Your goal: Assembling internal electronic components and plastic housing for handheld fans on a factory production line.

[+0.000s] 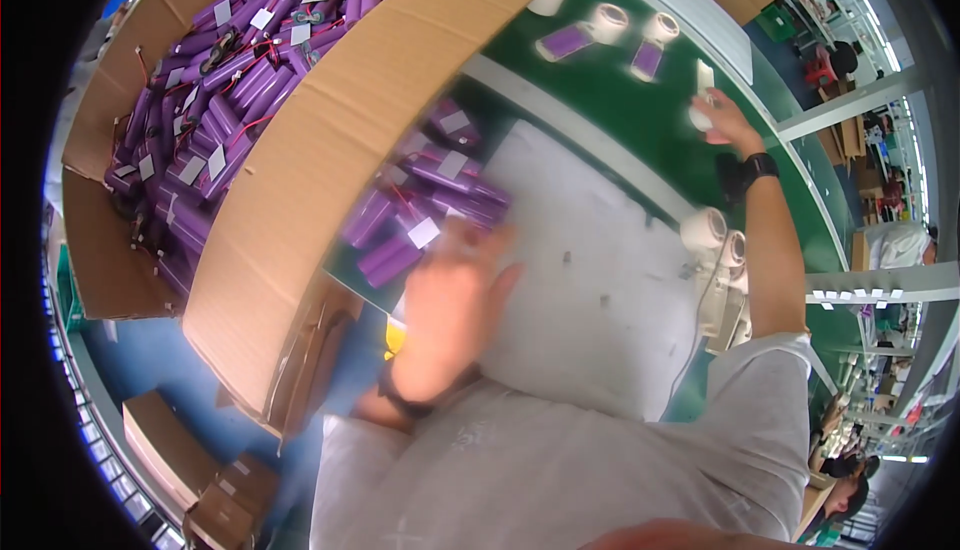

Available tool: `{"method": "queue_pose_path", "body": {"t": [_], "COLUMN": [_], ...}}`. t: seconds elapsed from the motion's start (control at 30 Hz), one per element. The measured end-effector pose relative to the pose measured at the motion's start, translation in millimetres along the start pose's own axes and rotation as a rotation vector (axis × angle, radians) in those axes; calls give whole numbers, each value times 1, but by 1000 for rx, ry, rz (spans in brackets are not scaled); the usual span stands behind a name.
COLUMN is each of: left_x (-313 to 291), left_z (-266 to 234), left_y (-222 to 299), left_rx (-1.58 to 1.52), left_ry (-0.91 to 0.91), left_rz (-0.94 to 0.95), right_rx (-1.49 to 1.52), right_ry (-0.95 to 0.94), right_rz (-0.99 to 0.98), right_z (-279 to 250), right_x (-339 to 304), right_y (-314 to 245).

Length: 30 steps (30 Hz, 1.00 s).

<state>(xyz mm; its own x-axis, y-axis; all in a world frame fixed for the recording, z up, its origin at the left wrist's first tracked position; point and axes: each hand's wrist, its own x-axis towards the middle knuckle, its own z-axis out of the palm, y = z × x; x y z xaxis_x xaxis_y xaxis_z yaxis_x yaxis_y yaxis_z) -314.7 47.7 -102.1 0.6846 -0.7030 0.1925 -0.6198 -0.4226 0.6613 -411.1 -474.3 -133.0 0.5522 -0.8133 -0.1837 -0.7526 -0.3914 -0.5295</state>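
Observation:
My right hand (733,128) reaches to the far right of the green bench, its fingers closed on a white plastic housing (700,115). Blurred by motion, my left hand (460,290) is at the near edge of a loose pile of purple battery packs (450,165) with white labels. Its thumb stands apart, but whether the fingertips grip a pack cannot be made out. Beyond, three white round-headed housings, one of them in the middle (609,22), stand with purple packs beside or in them.
A large open cardboard box (370,60) full of purple wired battery packs stands at the left, its flap slanting toward the bench. A white foam sheet (580,250) lies before me. More white housings (703,228) stand at its right, beside a thin cable. Cartons (230,495) sit on the floor.

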Motion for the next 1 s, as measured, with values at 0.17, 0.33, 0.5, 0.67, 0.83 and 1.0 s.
{"method": "queue_pose_path", "body": {"t": [0.17,0.33,0.5,0.67,0.83,1.0], "left_x": [-15,-12,13,27,35,26], "left_z": [23,22,-18,-24,13,44], "left_y": [-35,-43,-10,28,47,26], "left_rx": [-136,-251,-438,-566,-757,-595], "left_ry": [-139,-18,-95,-279,-475,-469], "left_rz": [31,104,148,453,690,477], "right_rx": [-75,256,-55,-47,441,618], "right_ry": [11,-275,-395,-97,-64,-199], "right_rz": [93,-452,-826,-866,-764,-417], "right_z": [0,-5,41,63,73,92], "right_x": [-44,-195,-280,-328,-352,-359], "right_y": [-49,-107,-86,-97,-107,-64]}}
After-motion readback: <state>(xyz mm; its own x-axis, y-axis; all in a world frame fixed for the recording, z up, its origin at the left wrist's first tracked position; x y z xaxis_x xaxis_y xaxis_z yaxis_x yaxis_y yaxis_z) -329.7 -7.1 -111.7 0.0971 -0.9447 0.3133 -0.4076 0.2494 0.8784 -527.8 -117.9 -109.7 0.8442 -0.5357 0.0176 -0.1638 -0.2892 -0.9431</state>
